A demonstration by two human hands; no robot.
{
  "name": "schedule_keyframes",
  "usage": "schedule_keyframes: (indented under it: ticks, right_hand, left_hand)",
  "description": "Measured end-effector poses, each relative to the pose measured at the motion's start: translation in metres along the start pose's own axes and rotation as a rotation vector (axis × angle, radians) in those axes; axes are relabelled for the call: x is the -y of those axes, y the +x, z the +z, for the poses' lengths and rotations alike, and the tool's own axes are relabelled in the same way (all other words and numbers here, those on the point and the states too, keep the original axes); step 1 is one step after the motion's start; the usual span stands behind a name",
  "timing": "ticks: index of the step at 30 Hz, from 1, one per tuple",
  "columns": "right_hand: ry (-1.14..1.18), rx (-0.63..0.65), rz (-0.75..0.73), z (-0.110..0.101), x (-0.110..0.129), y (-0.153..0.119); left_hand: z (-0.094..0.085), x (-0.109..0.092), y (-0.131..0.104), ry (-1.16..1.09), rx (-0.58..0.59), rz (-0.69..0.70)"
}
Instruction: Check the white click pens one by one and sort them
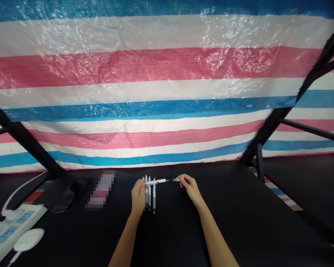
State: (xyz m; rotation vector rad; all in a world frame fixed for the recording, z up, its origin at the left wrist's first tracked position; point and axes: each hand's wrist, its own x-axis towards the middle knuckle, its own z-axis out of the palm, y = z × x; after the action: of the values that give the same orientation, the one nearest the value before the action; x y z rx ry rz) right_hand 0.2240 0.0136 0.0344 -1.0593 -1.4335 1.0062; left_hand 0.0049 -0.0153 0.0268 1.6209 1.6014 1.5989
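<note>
My left hand (138,193) is closed on the rear of a white pen barrel (160,181), held crosswise above the black table (172,233). The fingertips of my right hand (188,185) pinch a greyish, see-through front section of the pen (174,180). Between the two parts a thin refill (168,180) shows, dark with a yellowish bit beside the barrel. Under the held barrel, several white pens with grey grips (154,198) lie side by side, tips toward me. My left fingers partly hide the leftmost ones.
At the left edge stand a white power strip (33,218) with plugs and a rounded white device (29,239) on a cable. A dark phone (69,196) and a blurred-out flat item (102,191) lie left of my hands. Black frame bars (281,111) and a striped tarp (156,137) stand behind.
</note>
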Motion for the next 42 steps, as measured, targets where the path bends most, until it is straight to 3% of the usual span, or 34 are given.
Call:
schedule_keyframes:
  ticks: [12,24,35,42]
  right_hand:
    - [-0.073,-0.146,-0.007,-0.015,-0.004,0.001]
    - [-0.105,-0.094,-0.028,-0.006,-0.002,-0.001]
    - [-0.088,-0.022,-0.015,0.018,-0.005,-0.004]
    - [-0.083,0.038,0.005,0.016,-0.009,-0.004]
  left_hand:
    - [-0.003,0.002,0.001,0.014,-0.048,-0.071]
    - [0.0,0.003,0.001,0.014,-0.021,-0.075]
    - [0.008,0.001,-0.003,0.039,0.052,-0.039]
    - [0.009,0.002,-0.003,0.07,0.054,-0.013]
